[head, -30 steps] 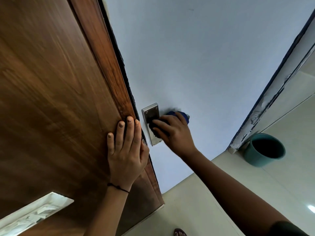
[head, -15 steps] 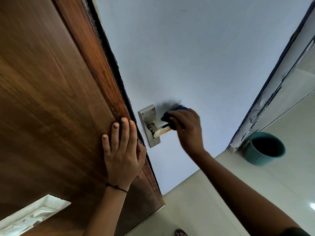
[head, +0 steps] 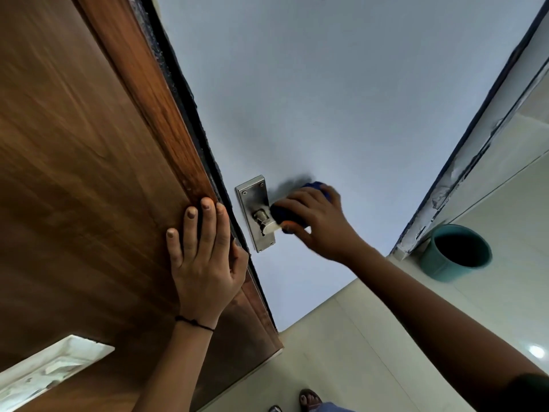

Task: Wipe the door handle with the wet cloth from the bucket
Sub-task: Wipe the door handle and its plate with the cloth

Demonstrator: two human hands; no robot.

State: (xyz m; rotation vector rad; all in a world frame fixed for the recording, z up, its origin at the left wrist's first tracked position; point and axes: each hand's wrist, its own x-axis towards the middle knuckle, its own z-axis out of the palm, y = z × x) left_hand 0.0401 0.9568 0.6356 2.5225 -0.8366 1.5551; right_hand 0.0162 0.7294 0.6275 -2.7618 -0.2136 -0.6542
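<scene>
While the left hand (head: 205, 260) lies flat, fingers spread, on the wooden door (head: 74, 173) edge just beside the door handle (head: 267, 223), the right hand (head: 315, 221) grips the blue cloth (head: 315, 188), pressing it onto the handle lever. Teal bucket (head: 454, 254) stands well apart from the handle, on the floor.

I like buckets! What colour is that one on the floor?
The bucket is teal, a blue-green, seen clearly in the head view.
</scene>
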